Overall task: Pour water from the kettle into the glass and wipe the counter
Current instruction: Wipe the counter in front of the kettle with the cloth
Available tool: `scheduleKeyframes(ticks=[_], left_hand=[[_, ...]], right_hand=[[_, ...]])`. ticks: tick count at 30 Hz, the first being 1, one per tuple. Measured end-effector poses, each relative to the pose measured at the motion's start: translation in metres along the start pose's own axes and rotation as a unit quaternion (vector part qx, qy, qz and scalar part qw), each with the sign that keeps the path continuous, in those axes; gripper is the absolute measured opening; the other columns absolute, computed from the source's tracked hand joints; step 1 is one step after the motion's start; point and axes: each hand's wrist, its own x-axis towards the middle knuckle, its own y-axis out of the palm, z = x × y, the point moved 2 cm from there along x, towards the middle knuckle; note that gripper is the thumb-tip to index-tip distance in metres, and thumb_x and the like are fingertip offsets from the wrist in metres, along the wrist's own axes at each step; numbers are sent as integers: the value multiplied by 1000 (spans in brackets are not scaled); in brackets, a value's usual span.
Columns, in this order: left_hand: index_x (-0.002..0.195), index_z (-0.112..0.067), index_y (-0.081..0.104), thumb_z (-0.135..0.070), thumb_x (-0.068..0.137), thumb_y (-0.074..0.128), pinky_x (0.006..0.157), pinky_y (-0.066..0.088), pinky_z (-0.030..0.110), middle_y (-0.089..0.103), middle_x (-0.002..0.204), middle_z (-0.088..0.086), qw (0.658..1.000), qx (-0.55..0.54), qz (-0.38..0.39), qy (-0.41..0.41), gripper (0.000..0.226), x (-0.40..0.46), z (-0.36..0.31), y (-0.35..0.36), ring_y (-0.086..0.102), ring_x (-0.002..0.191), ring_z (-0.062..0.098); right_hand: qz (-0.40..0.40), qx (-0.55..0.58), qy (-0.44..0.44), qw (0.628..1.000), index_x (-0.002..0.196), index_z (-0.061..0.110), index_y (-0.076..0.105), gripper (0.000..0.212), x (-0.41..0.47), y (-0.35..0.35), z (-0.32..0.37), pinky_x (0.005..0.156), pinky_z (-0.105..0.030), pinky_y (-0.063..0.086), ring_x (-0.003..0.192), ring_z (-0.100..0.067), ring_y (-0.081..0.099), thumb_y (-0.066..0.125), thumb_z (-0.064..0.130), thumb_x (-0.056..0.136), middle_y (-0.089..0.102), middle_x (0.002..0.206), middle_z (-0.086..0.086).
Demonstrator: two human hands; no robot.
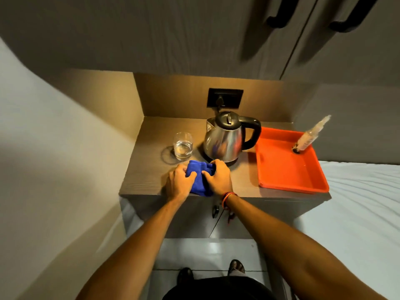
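A steel kettle with a black lid and handle stands upright on its base at the back of the wooden counter. To its left sits a clear glass partly filled with water. A blue cloth lies bunched on the counter near the front edge, just in front of the kettle. My left hand grips the cloth's left side and my right hand grips its right side. Much of the cloth is hidden under my fingers.
An orange tray lies on the counter's right, holding a tilted bottle. A black wall socket with the kettle's plug sits behind the kettle. A white bed adjoins on the right; cupboard doors hang overhead.
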Motion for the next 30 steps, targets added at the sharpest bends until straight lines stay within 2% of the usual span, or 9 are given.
scheduleKeyframes(ticks=[3,8,10,13,15,19,22,25,30], left_hand=[[92,-16,65,-39,88,69,60,47,32,73,95,8,998,63,9,-16,24,-3,23,-8,63,77,23],[94,-13,64,-44,86,71,66,51,36,69,98,7,996,90,-2,6,32,5,25,-13,67,88,27],[103,-13,63,-44,85,71,72,50,36,67,107,7,998,56,-24,-8,37,19,23,-21,66,98,28],[124,-13,56,-41,80,78,83,49,34,63,124,9,999,-12,-49,-6,56,43,12,-35,59,115,26],[139,-13,47,-37,73,87,86,44,28,57,134,8,998,-56,-30,-5,81,61,-2,-37,55,122,24],[152,-12,33,-23,64,95,99,47,31,49,147,10,986,-161,32,-40,108,80,-21,-27,50,134,27],[147,-12,40,-16,65,95,106,50,38,54,144,12,979,-194,36,-60,99,89,-27,-14,53,133,30],[137,-10,51,-16,66,93,94,53,31,62,134,12,978,-202,6,-59,83,97,-26,-8,60,125,28],[128,-16,57,-33,62,94,78,50,25,69,123,7,983,-163,-73,-33,77,99,-10,-21,66,106,19]], right_hand=[[26,-72,-28,997,114,8,56,28,-5,25,7,90,-37,51,105,-26,57,67,21,92,57,117,-10],[-26,-259,-160,952,130,7,57,40,-11,37,11,96,-40,51,118,-33,57,57,26,95,58,132,-14],[-13,-241,-224,944,140,6,52,48,-17,46,8,109,-45,47,130,-34,53,53,30,99,54,143,-17],[108,-250,-209,939,160,19,25,60,-27,63,-2,127,-49,24,154,-30,26,32,46,107,28,166,-9],[137,-263,-186,937,163,26,13,62,-24,69,-11,131,-48,12,159,-27,12,24,50,108,14,171,-4],[141,-270,-185,934,163,25,7,65,-22,71,-15,131,-47,9,160,-25,8,22,54,106,8,172,-2],[135,-271,-184,935,163,24,8,66,-19,74,-19,130,-47,9,160,-25,9,23,54,106,9,172,-3],[140,-270,-180,935,163,25,9,66,-16,77,-22,130,-45,7,160,-24,9,22,55,106,10,171,-2],[138,-254,-172,942,163,23,14,66,5,81,-18,131,-47,11,160,-24,11,21,55,106,13,171,-1]])
